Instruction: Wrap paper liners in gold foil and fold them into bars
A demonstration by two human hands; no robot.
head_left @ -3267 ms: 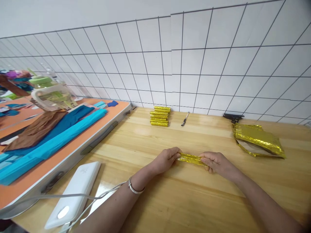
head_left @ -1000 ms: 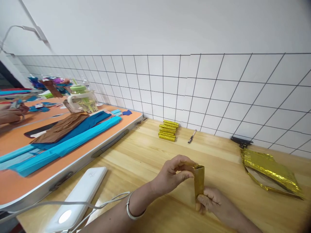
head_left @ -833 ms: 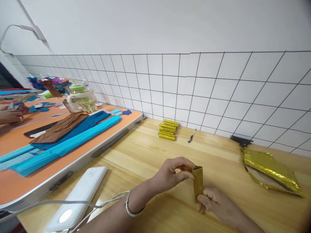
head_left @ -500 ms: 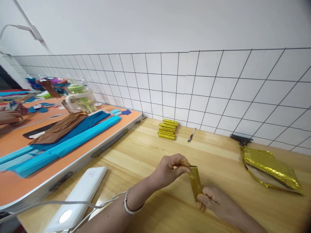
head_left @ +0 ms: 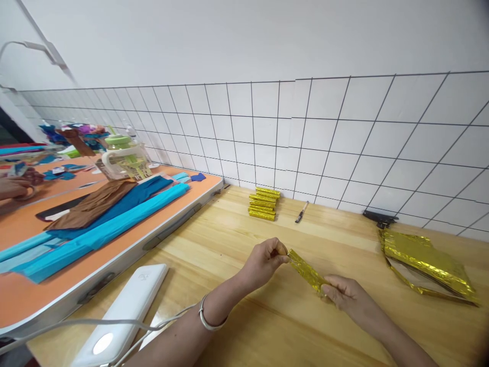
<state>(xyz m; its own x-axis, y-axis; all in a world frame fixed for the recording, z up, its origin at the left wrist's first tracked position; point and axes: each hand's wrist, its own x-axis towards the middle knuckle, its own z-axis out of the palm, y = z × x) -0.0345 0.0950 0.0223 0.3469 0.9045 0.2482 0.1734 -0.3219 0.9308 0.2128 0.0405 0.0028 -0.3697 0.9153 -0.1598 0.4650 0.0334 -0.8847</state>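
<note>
A narrow folded strip of gold foil paper (head_left: 304, 269) is stretched at a slant between my two hands, above the wooden table. My left hand (head_left: 264, 261), with a silver bangle at the wrist, pinches its upper left end between thumb and fingers. Its lower right end is gripped by my right hand (head_left: 342, 293), the thumb lying on top. Farther back lies a small pile of gold foil rolls (head_left: 263, 205), several side by side. To the right rests a stack of gold foil sheets (head_left: 428, 262), partly folded open.
A pen (head_left: 301, 212) lies beside the rolls, and a black clip-like object (head_left: 380, 218) stands near the wall. On the left are a white power bank (head_left: 126, 311) with cables and an orange table (head_left: 114, 239) bearing blue and brown cloth. Another person's hand (head_left: 15, 187) shows at far left.
The gold foil strip has turned from nearly upright to a flatter slant. My right hand has moved up and right, and my left hand slightly left.
</note>
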